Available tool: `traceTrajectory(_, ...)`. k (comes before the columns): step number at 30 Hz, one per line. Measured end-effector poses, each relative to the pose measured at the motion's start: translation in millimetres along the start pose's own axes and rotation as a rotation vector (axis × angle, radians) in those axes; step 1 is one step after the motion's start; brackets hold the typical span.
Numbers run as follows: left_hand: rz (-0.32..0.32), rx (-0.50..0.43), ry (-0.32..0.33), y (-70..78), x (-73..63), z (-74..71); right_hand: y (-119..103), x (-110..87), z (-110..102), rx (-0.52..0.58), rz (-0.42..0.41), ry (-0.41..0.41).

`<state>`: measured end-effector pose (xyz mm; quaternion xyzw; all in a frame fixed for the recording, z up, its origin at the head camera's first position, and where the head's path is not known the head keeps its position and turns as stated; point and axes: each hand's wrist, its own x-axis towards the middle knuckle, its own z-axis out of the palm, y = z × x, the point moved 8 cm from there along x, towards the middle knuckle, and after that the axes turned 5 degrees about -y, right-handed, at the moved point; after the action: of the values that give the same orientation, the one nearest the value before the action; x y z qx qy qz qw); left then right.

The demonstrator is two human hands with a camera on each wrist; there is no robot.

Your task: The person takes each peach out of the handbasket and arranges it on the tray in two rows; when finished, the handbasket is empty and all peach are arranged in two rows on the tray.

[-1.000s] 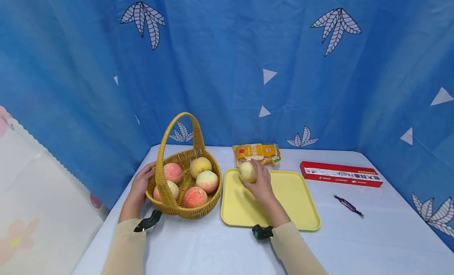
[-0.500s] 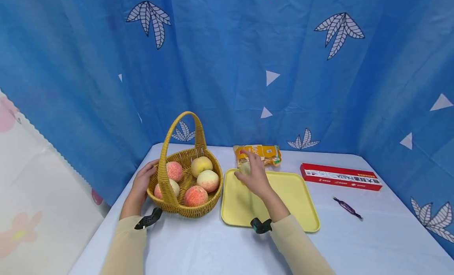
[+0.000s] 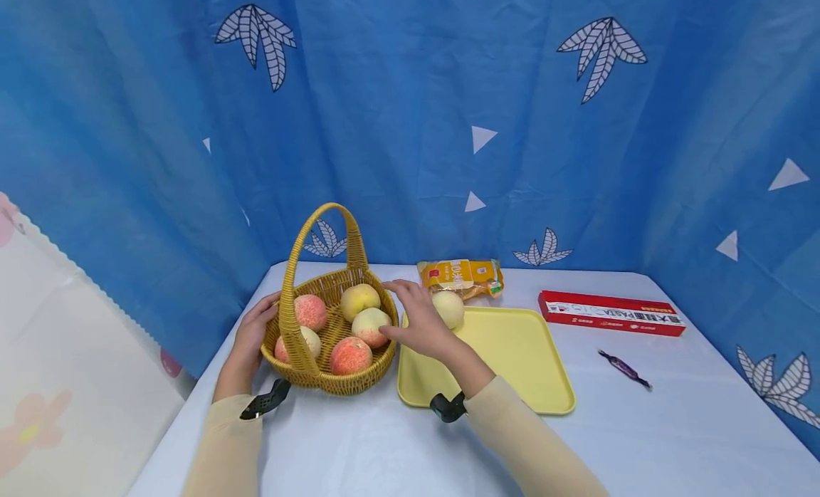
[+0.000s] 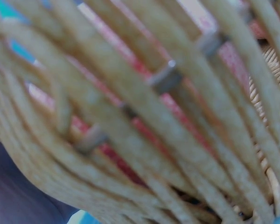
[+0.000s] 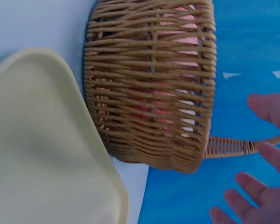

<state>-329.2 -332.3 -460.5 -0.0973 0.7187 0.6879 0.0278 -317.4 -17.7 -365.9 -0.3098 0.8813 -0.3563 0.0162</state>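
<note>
The wicker basket (image 3: 349, 383), with a tall arched handle, stands at the left holding several red, yellow and pale peaches. My left hand (image 3: 252, 333) grips its left rim, fingertips at the edge. In the left wrist view the basket's weave (image 4: 144, 107) fills nearly everything, red fruit behind the slats. My right hand (image 3: 419, 320) is at the basket's right rim, fingers spread and holding nothing, thumb by a pale peach (image 3: 368, 327). In the right wrist view its fingers (image 5: 252, 186) are apart beyond the rim. A pale yellow peach (image 3: 448, 309) sits at the yellow tray's (image 3: 512, 354) back left corner.
An orange food packet (image 3: 464, 275) lies behind the tray. To the right are a red pasta box (image 3: 611, 313) and a small purple wrapped candy (image 3: 624, 369). A blue patterned curtain (image 3: 410, 127) hangs behind the white table (image 3: 346, 447).
My right hand has let go of the pale yellow peach at the tray's back left corner and moved left to the basket's right rim. The left hand stays on the basket.
</note>
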Motion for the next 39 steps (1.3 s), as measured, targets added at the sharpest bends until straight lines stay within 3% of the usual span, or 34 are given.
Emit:
traceTrajectory(7, -0.001, -0.003, 0.005, -2.1, 2.5, 0.0, -1, 6.8, 17, -0.054, -0.008, -0.091)
traceTrajectory(13, 0.007, -0.003, 0.004, -1.0, 2.5, 1.3, 6, 13.4, 31, -0.178, 0.016, -0.144)
traceTrajectory(22, 0.008, -0.012, 0.004, -1.5, 2.0, 2.2, 10, 24.1, 43, -0.350, 0.013, -0.170)
traceTrajectory(27, 0.006, -0.009, 0.004, -2.3, 3.0, 2.9, 11, 28.9, 45, -0.395, 0.037, -0.209)
traceTrajectory(39, 0.016, -0.018, 0.012, -2.0, 3.0, 1.9, 12, 38.3, 49, -0.486, 0.089, -0.219)
